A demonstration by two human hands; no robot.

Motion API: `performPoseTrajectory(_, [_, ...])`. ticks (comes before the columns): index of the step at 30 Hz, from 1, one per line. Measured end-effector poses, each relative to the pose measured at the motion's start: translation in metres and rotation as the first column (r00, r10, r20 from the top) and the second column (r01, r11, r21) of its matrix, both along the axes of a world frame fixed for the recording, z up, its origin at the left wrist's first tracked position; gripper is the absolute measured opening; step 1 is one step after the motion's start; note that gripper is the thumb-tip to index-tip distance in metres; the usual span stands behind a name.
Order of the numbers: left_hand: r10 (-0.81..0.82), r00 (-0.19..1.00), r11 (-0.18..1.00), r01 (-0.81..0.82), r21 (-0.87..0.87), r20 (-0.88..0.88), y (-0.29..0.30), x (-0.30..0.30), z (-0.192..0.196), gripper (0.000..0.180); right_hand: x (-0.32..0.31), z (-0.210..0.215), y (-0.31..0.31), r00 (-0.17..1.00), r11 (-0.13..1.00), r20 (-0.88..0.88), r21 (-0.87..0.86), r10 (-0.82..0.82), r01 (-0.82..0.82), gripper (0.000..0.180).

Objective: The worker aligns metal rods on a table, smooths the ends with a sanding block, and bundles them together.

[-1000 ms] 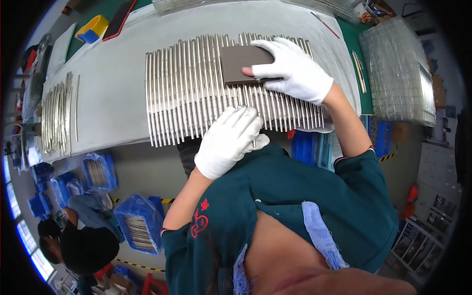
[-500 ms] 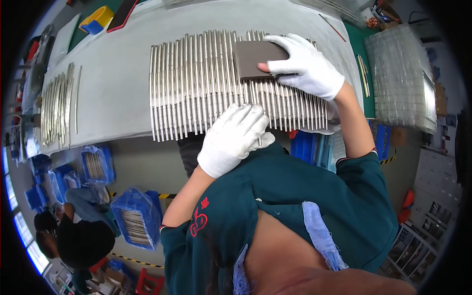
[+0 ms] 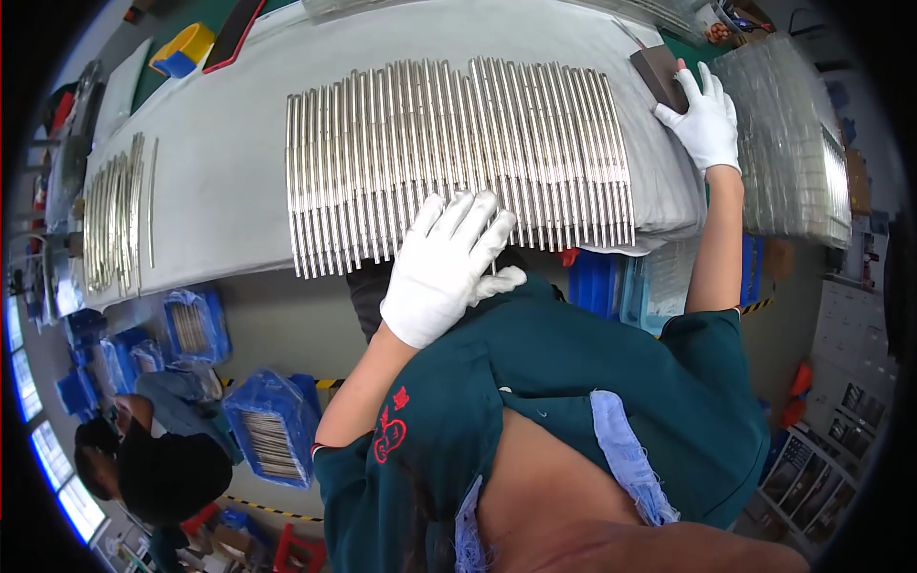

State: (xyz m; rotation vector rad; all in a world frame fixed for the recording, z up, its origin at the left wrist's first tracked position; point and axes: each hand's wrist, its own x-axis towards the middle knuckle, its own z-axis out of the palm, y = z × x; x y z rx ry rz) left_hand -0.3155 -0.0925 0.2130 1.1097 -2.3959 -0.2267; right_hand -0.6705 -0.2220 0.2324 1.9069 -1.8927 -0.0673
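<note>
A long row of shiny metal rods (image 3: 382, 143) lies side by side across the cloth-covered table in front of me. My left hand (image 3: 444, 263), in a white glove, lies over the near ends of the rods around the middle of the row. Its fingers are stretched out and fairly flat, with the thumb apart. At the table's right side, my right hand (image 3: 705, 119) is also gloved, with one bare fingertip showing. Its fingers are spread beside a brown block (image 3: 659, 76), at whose edge they touch or nearly touch.
A smaller batch of thin rods (image 3: 117, 224) lies at the table's left end. Yellow and blue tape rolls (image 3: 183, 50) sit at the far left. Clear plastic trays (image 3: 778, 143) are stacked on the right. Blue bins (image 3: 272, 430) stand on the floor, near another person (image 3: 167, 468).
My right hand has carried the brown block off the rods to the far right of the table, and its fingers have spread. My left hand has stayed nearly in place, its fingers flatter.
</note>
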Motion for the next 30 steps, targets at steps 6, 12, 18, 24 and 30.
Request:
performPoseTrajectory(6, [0.04,0.996,0.999,-0.038,-0.027,0.074,0.001,0.0,-0.009,0.046,0.046,0.0,0.016,0.799,0.855,0.314,-0.103,0.512,-0.508,0.066])
performPoseTrajectory(12, [0.018,0.999,0.998,-0.016,-0.069,0.035,-0.001,0.001,-0.006,0.045,0.148,0.0,0.043,0.4,0.363,0.438,0.17,0.805,-0.916,0.063])
performPoseTrajectory(18, [0.008,1.0,0.998,-0.006,-0.062,0.028,0.0,0.001,-0.006,0.043,0.164,-0.017,-0.029,0.475,0.467,0.3,0.102,0.827,-0.878,0.06])
performPoseTrajectory(24, [-0.023,0.998,0.999,0.025,-0.031,0.051,0.006,0.007,-0.005,0.046,0.191,-0.014,0.004,0.31,0.253,0.333,0.205,0.89,-0.945,0.055])
performPoseTrajectory(30, [-0.092,0.994,0.996,0.092,-0.001,0.061,0.002,0.01,0.001,0.048,0.184,-0.028,-0.081,0.622,0.621,0.369,0.137,0.691,-0.772,0.053])
